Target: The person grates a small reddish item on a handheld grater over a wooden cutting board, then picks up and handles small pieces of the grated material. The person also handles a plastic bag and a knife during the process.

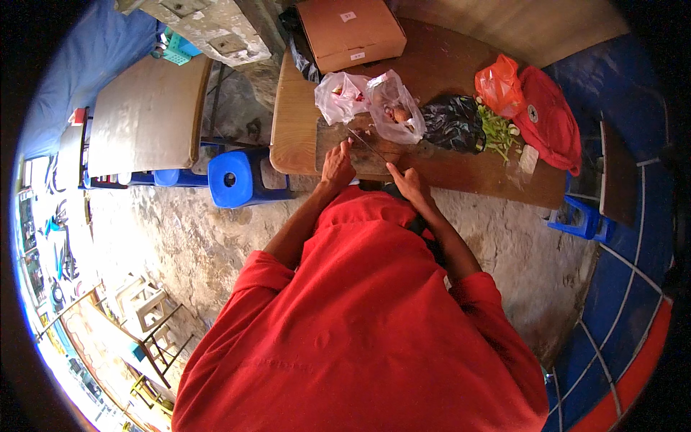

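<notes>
My left hand (pixel 338 166) has its fingertips on a small pinkish piece (pixel 350 141), perhaps shallot, at the near left of a dark wooden cutting board (pixel 329 146). My right hand (pixel 411 186) grips a knife, its thin blade (pixel 370 146) slanting up and left over the board. Beyond the hands lie a clear plastic bag (pixel 330 97) with small red items and another (pixel 397 100) with reddish-brown items. Right of them are a black plastic bag (pixel 453 123) and a pile of cut green vegetables (pixel 495 129).
A cardboard box (pixel 351 32) stands at the back of the wooden table (pixel 289 129). A red-orange bag (pixel 498 86) and a red cloth item (pixel 550 129) lie at the right. Blue plastic stools (pixel 231 186) (pixel 575 218) stand left and right. Another table (pixel 148 119) is farther left.
</notes>
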Demonstrator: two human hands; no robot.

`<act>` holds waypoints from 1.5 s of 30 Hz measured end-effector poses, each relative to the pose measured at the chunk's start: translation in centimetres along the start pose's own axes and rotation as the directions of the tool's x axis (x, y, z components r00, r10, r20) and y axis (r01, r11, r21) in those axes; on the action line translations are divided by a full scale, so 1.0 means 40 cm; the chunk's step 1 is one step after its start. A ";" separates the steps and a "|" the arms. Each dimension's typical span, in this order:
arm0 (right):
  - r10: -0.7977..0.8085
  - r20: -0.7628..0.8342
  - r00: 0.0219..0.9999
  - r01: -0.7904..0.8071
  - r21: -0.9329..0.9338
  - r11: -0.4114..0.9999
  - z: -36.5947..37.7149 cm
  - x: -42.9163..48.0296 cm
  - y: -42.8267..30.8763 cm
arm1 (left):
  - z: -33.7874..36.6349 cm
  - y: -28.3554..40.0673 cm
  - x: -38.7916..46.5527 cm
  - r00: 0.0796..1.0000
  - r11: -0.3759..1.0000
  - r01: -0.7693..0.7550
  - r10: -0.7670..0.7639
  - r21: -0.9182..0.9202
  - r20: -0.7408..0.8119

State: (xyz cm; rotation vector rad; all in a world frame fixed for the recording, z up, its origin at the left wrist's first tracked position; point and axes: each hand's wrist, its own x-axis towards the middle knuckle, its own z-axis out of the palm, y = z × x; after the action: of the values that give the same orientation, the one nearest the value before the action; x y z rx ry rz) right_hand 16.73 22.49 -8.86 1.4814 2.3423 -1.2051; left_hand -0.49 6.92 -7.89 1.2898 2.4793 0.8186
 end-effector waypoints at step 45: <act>0.106 0.207 0.973 -0.076 -0.149 0.986 -0.071 -0.019 -0.053 | 0.000 -0.007 0.022 0.996 0.998 0.061 -0.060 -0.016 0.063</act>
State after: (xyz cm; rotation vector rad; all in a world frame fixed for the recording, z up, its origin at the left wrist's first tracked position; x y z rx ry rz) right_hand 16.27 23.45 -5.40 1.3270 2.1451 -1.0931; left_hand -1.22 7.50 -8.00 1.2088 2.4442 0.7727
